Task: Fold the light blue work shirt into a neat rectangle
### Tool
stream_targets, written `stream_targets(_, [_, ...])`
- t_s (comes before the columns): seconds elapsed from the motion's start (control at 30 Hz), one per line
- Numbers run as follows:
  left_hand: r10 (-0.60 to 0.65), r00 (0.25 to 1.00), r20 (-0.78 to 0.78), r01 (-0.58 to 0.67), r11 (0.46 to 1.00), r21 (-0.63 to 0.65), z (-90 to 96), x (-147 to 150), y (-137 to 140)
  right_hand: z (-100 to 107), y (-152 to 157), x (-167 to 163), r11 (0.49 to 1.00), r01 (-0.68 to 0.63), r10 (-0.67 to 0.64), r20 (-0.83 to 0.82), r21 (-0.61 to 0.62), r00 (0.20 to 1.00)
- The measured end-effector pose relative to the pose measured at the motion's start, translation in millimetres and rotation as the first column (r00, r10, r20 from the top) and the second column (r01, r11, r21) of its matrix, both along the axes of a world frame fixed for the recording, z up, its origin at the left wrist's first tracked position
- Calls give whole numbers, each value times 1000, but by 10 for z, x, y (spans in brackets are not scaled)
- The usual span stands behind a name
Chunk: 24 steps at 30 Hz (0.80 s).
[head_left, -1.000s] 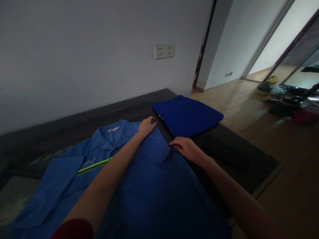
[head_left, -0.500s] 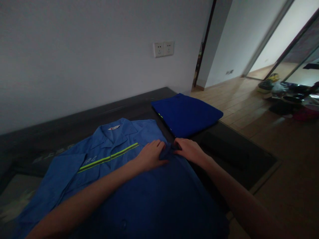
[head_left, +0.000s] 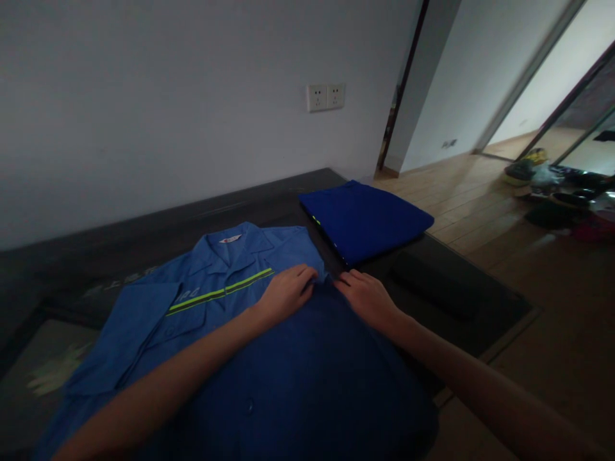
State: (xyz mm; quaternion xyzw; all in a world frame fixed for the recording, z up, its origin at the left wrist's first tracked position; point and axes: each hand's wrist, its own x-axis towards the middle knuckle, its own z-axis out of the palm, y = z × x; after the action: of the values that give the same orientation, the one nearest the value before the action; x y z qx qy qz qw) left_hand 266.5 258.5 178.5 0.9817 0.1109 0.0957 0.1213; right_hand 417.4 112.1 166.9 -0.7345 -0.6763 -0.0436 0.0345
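A blue work jacket [head_left: 288,378] lies spread out with its front up, its collar toward the wall and a yellow-green and dark stripe across the chest. One sleeve is folded over at the left. At the jacket's right edge, below the shoulder, my left hand [head_left: 288,286] has its fingers curled on the cloth. My right hand [head_left: 364,293] grips the same edge just to the right, fingertips close to those of the left. Both thumbs are partly hidden. Beyond the right hand sits a folded bright blue garment [head_left: 368,221], apart from the jacket.
Under the clothes is a dark-covered table [head_left: 230,211] that runs along a pale wall with a double socket [head_left: 326,97]. A black oblong object [head_left: 432,285] lies right of my right hand. Bags and other items [head_left: 542,179] are on the wooden floor at the far right.
My view has shifted slightly, so the scene sits a little farther right. The bunched cloth between my hands lies flatter, and my right hand is lower over the jacket's edge.
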Motion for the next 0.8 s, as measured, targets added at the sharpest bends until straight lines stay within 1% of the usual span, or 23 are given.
stream_targets(0.07, [-22, 1000, -7, 22, 1000, 9, -38, -15, -33, -26, -52, -27, 999, -33, 34, 50, -12, 998])
stream_targets(0.2, [-39, 998, -47, 43, 995, 84, -35, -45, -9, -50, -97, -8, 1000, -24, 26, 93, -19, 995])
stream_targets(0.33, [-90, 993, -80, 105, 974, 203, -27, -114, 75, -67, -104, 72, 1000, 4, -4, 45, -6, 999])
stream_targets(0.43, [-104, 982, -156, 139, 963, 232, -66, -168, 70, -92, -109, 124, 1000, 20, -20, -33, 3, 999])
stream_targets(0.5, [-70, 981, -178, 110, 967, 228, -81, -180, 22, -90, -102, 147, 999, 28, -24, -117, 26, 993])
stream_targets(0.6, [-4, 993, -116, 31, 972, 232, -69, -122, -93, -30, -51, 165, 995, 40, -17, -254, 87, 967])
stream_targets(0.67, [20, 996, -83, 2, 968, 250, -59, -26, -174, 28, 15, 168, 993, 55, -20, -306, 107, 952])
stream_targets(0.8, [109, 987, -118, -71, 956, 285, -100, 216, -275, 82, 152, 148, 995, 81, -55, -334, 63, 941])
